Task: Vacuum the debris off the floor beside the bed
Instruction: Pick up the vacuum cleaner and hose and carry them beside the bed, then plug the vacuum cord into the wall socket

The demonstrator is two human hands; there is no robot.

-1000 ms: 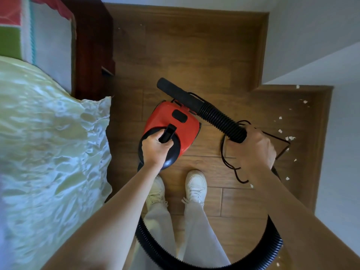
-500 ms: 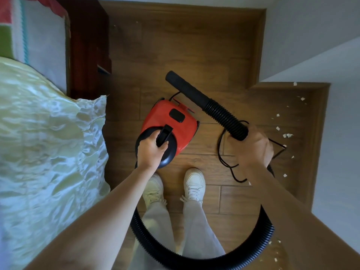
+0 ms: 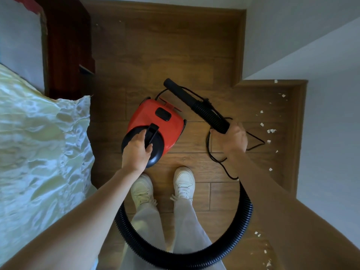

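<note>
My left hand (image 3: 137,151) grips the vacuum (image 3: 155,123) handle, right hand (image 3: 232,139) grips the hose (image 3: 209,114); the cord (image 3: 214,156) beside the vacuum could snag my feet.

Red vacuum (image 3: 155,121) with black cap. Black ribbed hose (image 3: 241,217). White scraps (image 3: 271,131) on brown wood-grain floor (image 3: 165,55). Pale green crinkled bedcover (image 3: 39,152). White shoes (image 3: 184,181), beige trousers (image 3: 150,227).
</note>
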